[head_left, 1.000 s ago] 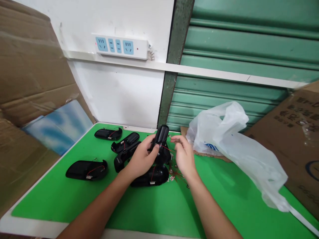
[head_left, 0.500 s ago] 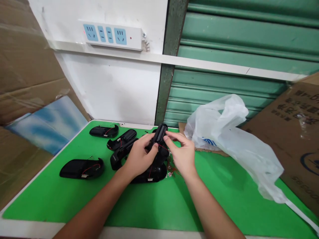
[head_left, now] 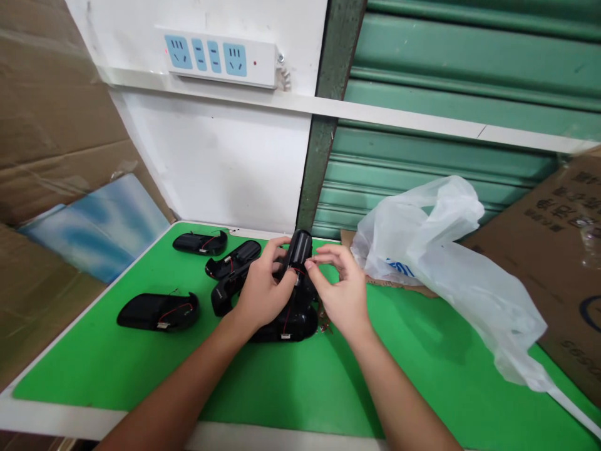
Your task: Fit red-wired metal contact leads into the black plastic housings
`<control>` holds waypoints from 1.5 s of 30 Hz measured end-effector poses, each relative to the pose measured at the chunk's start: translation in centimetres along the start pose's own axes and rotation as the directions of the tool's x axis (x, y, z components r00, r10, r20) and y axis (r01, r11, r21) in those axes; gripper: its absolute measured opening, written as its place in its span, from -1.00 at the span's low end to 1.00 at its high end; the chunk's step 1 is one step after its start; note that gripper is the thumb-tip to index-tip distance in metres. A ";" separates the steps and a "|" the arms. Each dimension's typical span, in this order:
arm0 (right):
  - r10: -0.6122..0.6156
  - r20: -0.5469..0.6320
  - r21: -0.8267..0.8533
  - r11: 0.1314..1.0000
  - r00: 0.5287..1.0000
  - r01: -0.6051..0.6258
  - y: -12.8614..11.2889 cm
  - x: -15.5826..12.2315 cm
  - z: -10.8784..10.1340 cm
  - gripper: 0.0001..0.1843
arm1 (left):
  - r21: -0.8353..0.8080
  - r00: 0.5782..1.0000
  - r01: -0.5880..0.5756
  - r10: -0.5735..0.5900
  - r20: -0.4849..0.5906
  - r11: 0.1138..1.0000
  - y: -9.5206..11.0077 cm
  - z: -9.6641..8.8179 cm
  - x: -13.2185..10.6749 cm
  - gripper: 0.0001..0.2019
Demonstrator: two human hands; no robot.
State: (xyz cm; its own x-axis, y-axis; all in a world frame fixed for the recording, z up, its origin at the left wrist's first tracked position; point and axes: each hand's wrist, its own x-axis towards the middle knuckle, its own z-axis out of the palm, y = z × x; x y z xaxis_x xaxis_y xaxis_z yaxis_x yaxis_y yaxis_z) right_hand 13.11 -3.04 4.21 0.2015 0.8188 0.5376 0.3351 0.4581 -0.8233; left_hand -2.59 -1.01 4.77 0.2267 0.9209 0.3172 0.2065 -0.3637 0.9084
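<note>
My left hand (head_left: 267, 280) is wrapped round a black plastic housing (head_left: 299, 249), thumb pressed on its near side, holding it tilted above the pile. My right hand (head_left: 345, 285) pinches at the housing's right edge, where a thin red wire (head_left: 300, 270) shows between the fingertips. Below lie more black housings; one (head_left: 305, 322) has a red wire ending in a small white connector (head_left: 285, 336). Another housing (head_left: 223, 295) lies partly behind my left wrist. Small loose parts with reddish wires (head_left: 323, 322) sit just under my right hand.
Three similar housings lie to the left: one near (head_left: 157, 311), one far (head_left: 200, 242), one closer to my hand (head_left: 233, 259). A crumpled white plastic bag (head_left: 422, 232) rests on the green table mat (head_left: 366, 394) at right. Cardboard (head_left: 544, 250) stands beyond, and a power strip (head_left: 220, 57) hangs above.
The housing has turned more upright in my left hand. My right fingers have closed from its edge into a pinch at the red wire. The view has shifted slightly.
</note>
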 end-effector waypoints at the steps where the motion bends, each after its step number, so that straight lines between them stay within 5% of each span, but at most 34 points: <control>1: 0.010 -0.017 0.013 1.000 1.000 -0.010 0.0 0.0 0.0 -0.82 | 0.001 1.000 -0.003 0.003 0.003 1.000 0.0 0.0 0.0 -0.55; 4: -0.042 0.011 -0.031 0.999 0.999 0.042 0.0 0.0 -0.1 -0.91 | 0.014 1.000 -0.010 0.009 0.023 1.000 0.1 -0.1 -0.1 -0.55; 9: -0.265 0.154 -0.192 0.937 0.952 0.292 -0.2 0.0 -0.5 -0.76 | 0.081 0.998 -0.052 0.050 0.028 0.995 -0.1 -0.1 -0.1 -0.55; 13: -0.308 0.241 -0.211 0.909 0.920 0.360 -0.1 0.0 -0.6 -0.72 | 0.114 0.999 -0.053 0.051 0.017 0.992 -0.2 -0.2 0.0 -0.56; 22: -0.277 0.246 -0.259 0.904 0.929 0.339 0.5 -0.4 -0.7 -0.53 | 0.128 0.997 -0.076 0.073 0.030 0.989 0.0 -0.2 0.0 -0.58; 45: -0.163 0.222 -0.245 0.945 0.961 0.216 0.8 -0.1 -1.2 -0.63 | 0.194 0.996 -0.088 0.083 0.034 0.977 -0.3 0.1 -0.1 -0.57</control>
State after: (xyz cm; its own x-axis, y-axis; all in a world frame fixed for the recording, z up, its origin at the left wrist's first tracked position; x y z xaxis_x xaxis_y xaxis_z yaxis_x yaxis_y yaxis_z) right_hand 14.49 -3.20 3.76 -0.0650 0.7894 0.6105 0.5856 0.5255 -0.6172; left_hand -2.62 -1.03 4.40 0.2751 0.8821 0.3825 0.3662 -0.4640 0.8066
